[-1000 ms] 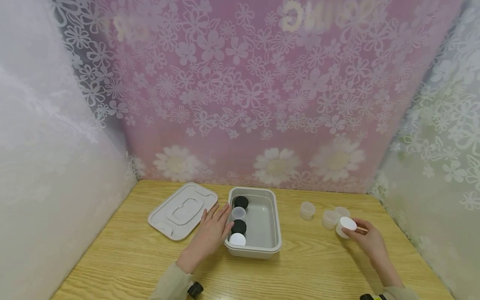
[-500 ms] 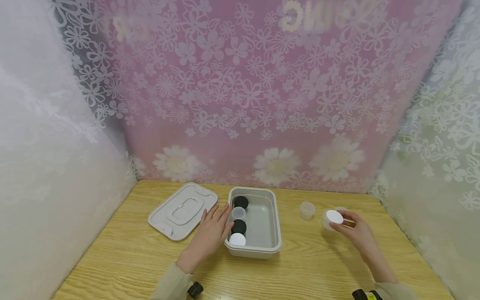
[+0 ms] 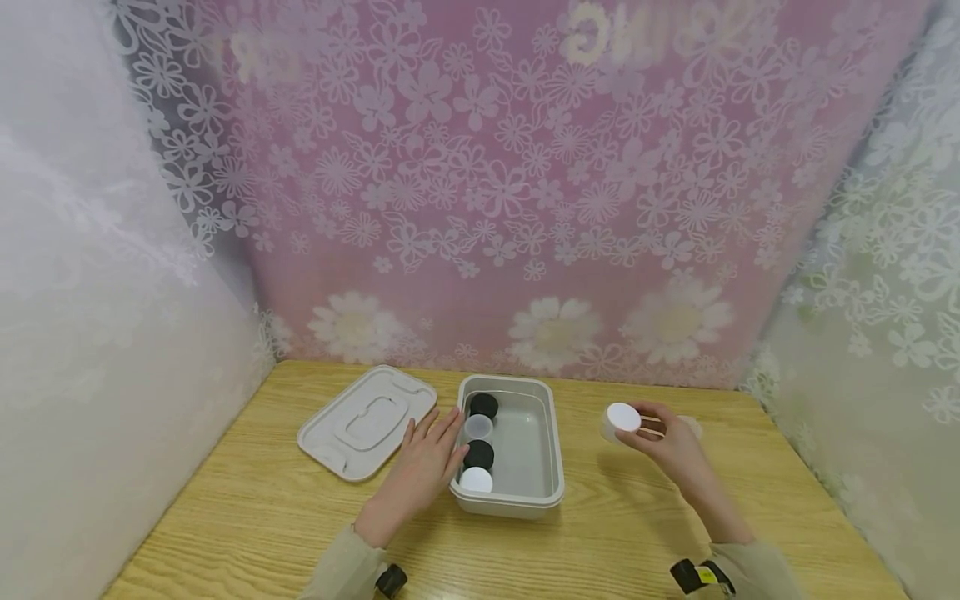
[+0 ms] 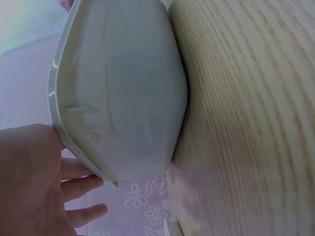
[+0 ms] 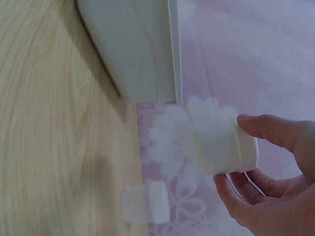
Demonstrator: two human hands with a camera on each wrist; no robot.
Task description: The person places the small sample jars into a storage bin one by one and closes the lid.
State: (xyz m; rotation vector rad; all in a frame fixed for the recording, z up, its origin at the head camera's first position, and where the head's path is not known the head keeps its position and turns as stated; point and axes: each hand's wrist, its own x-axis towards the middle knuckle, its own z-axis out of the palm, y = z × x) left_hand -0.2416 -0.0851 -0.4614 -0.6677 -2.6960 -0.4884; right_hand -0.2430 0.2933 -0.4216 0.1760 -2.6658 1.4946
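Note:
My right hand holds a small round jar with a white lid between thumb and fingers. In the right wrist view the jar is held above the table, lid toward the palm. My left hand rests at the left rim of a grey plastic box, fingers fairly straight. Along the box's left side stand several jars in a row: a black-lidded jar at the back, a clear-topped jar, another black-lidded jar and a white-lidded jar at the front.
The box's pale lid lies flat on the wooden table, left of the box. A clear jar shows partly behind my right hand. A flowered curtain rises along the table's back edge.
My right hand has moved left with the white-lidded jar, passing over the clear jars, and now hides some of them. The left hand stays at the box rim.

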